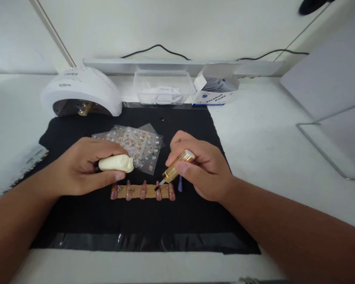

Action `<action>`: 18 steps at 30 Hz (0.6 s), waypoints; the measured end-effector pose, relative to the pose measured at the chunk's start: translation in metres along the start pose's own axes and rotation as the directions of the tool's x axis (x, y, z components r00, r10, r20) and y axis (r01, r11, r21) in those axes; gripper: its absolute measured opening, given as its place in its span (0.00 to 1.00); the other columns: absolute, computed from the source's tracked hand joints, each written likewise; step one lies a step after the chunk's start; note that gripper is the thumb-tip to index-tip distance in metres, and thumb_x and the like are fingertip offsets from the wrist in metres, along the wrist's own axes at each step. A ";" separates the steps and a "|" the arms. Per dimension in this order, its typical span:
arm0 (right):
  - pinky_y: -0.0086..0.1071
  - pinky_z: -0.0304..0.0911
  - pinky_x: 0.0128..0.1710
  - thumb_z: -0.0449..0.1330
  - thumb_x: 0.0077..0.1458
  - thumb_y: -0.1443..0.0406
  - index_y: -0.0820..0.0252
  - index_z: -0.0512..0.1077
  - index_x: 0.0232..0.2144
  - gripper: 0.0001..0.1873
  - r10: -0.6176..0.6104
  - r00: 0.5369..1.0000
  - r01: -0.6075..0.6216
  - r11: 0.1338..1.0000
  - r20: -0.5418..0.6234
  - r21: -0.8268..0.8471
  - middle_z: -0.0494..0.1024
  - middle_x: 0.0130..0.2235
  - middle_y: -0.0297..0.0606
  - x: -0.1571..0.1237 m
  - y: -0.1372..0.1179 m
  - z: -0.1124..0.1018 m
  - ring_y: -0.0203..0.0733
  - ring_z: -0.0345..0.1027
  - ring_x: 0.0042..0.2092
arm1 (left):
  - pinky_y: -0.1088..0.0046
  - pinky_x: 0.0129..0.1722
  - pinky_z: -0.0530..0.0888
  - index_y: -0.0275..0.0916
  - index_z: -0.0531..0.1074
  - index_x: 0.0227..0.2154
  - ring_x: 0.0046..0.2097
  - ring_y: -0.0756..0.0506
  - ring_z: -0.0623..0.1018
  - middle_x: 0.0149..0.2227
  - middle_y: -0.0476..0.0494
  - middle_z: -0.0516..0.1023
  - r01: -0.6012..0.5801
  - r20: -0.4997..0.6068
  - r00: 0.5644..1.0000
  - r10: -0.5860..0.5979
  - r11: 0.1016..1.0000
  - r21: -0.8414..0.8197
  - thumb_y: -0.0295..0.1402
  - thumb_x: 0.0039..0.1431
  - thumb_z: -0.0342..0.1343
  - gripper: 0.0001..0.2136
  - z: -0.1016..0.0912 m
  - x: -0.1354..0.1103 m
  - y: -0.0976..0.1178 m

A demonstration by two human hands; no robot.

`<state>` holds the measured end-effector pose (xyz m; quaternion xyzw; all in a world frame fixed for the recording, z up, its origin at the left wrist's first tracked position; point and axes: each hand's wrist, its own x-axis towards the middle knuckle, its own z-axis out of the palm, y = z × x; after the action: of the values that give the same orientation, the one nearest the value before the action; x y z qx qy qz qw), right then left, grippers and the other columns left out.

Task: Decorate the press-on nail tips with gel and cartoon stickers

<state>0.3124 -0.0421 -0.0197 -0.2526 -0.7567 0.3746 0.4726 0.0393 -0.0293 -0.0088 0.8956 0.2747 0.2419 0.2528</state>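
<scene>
My left hand (pixel 87 165) is closed around a cream nail polish bottle (pixel 116 163), tipped on its side with its uncapped neck facing right. Between the thumb and fingers of my right hand (pixel 202 167) is a gold-capped nail polish brush (pixel 178 165), slanted down to the left. Its dark bristles are at the second press-on nail from the right (pixel 158 192); whether they touch it I cannot tell. Several pinkish press-on nails with small decorations lie in a row across a tan strip (pixel 150 192). Beside the strip's right end, a small purple stick (pixel 180 184) lies partly beneath my right hand.
Nail sticker sheets (pixel 133 142) lie behind the strip on a black mat (pixel 130 225). A white nail lamp (pixel 83 88) stands back left, with another tan strip inside. A clear plastic tub (pixel 163 87) and an alcohol pads box (pixel 214 92) stand at the back.
</scene>
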 end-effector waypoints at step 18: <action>0.31 0.57 0.30 0.60 0.60 0.65 0.61 0.75 0.27 0.10 0.123 0.992 -0.123 0.978 0.010 0.166 0.68 0.28 0.32 -0.004 0.008 -0.002 0.34 0.63 0.31 | 0.77 0.27 0.69 0.42 0.74 0.39 0.27 0.51 0.75 0.29 0.51 0.78 -0.022 -0.029 0.999 0.022 1.000 0.002 0.32 0.61 0.58 0.05 0.001 0.000 -0.001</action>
<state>0.3160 -0.0399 -0.0278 -0.2587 -0.7055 0.4650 0.4681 0.0393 -0.0292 -0.0106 0.8952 0.2686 0.2574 0.2455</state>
